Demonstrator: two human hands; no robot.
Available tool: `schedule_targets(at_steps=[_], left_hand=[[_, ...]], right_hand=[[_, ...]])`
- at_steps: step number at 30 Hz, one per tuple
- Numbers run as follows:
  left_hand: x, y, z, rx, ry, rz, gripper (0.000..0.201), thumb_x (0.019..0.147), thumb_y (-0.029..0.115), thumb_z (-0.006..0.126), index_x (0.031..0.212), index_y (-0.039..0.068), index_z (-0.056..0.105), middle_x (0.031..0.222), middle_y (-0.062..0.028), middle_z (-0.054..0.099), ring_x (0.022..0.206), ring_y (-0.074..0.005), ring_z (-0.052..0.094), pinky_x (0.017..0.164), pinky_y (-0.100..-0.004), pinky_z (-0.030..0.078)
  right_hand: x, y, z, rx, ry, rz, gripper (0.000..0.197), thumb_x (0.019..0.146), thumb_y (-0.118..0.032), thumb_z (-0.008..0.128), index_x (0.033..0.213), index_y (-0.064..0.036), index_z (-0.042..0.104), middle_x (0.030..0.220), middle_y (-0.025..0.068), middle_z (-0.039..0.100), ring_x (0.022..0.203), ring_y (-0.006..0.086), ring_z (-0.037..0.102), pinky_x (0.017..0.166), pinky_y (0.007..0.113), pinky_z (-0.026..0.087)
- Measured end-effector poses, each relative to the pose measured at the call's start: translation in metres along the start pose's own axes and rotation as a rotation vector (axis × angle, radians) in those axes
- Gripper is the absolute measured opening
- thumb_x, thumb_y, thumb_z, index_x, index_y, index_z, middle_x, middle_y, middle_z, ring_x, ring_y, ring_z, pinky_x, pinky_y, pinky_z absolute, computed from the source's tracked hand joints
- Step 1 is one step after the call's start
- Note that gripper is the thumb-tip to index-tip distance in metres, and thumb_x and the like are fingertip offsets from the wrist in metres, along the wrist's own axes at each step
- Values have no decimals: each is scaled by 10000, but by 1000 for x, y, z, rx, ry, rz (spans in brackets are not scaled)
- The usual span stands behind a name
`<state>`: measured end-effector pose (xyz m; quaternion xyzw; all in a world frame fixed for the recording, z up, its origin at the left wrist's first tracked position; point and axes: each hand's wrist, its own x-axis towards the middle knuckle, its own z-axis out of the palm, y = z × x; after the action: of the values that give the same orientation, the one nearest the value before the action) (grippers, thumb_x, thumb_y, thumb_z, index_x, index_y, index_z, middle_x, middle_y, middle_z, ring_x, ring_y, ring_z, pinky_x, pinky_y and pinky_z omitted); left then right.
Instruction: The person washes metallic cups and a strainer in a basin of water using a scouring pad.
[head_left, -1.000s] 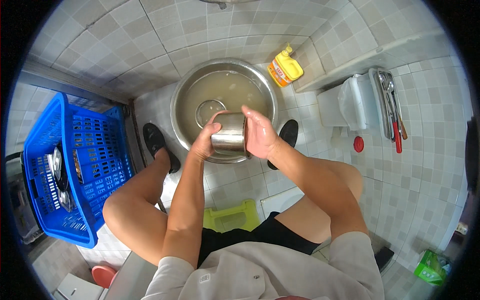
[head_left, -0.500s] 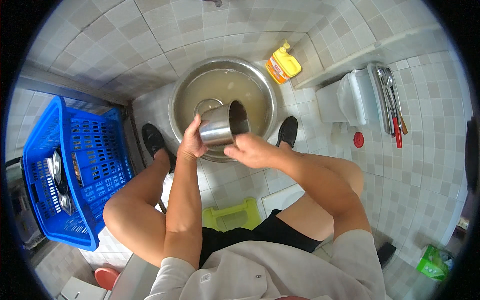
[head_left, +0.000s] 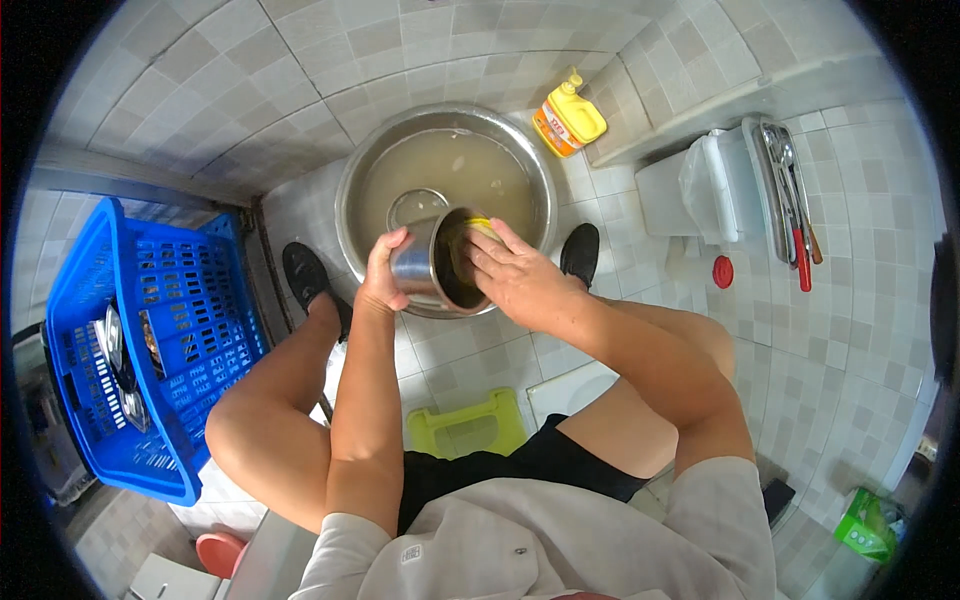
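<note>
My left hand grips a stainless steel cup from its left side, tilted so its mouth turns right. At the mouth is my right hand, pressing a yellow sponge on the rim with its fingers; most of the sponge is hidden beneath them. Both hands are above the near part of a wide metal basin holding cloudy water. A round-rimmed metal piece sits in that water, just beyond the cup.
A yellow pump bottle stands right of the basin. On the left is a blue plastic basket with metal utensils inside. Ladles hang at the right wall beside a clear box. A lime-green stool is below my hands.
My right hand has moved up and right from the cup's lower side to its rim, bringing the yellow sponge into sight. The cup's mouth has turned more toward me.
</note>
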<state>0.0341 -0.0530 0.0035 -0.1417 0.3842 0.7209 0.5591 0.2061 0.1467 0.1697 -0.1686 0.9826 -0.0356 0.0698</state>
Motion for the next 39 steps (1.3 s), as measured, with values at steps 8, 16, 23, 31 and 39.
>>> schedule_targets(at_steps=[8,16,23,31,39], left_hand=[[-8,-35,10,236,-669,403,991,731,438,868,1485,36,366,1476,-158,476,1299,-283,514,1105,-440,407],[-11,-19,56,-31,34,-27,834,757,620,673,1402,119,503,1347,-126,555,1227,-342,520,1067,-532,375],[-22,-16,96,-68,-220,39,950,881,812,406,1562,159,294,1587,-114,343,1459,-329,315,1148,-617,228],[-7,-26,85,-290,8,-8,432,980,422,541,1286,125,603,1269,-68,643,1157,-258,612,948,-470,497],[11,-14,38,-368,71,110,469,1026,392,532,1321,28,563,1326,-128,611,1202,-294,583,1068,-466,435]], right_hand=[[-2,7,25,-91,169,-82,409,837,-224,626,1207,-59,681,1333,96,593,1390,268,422,1226,515,202],[7,-18,45,1120,194,369,209,913,-164,664,859,31,614,869,189,670,805,329,660,714,445,504],[12,17,7,1986,451,722,212,1001,-190,625,1117,-14,640,1059,35,676,969,124,627,900,324,505],[21,36,32,2105,456,929,324,988,-343,650,1129,-52,646,1041,33,643,947,145,613,860,337,506],[0,92,153,1767,222,1198,330,919,-179,666,1194,5,657,1055,87,678,924,168,619,779,340,494]])
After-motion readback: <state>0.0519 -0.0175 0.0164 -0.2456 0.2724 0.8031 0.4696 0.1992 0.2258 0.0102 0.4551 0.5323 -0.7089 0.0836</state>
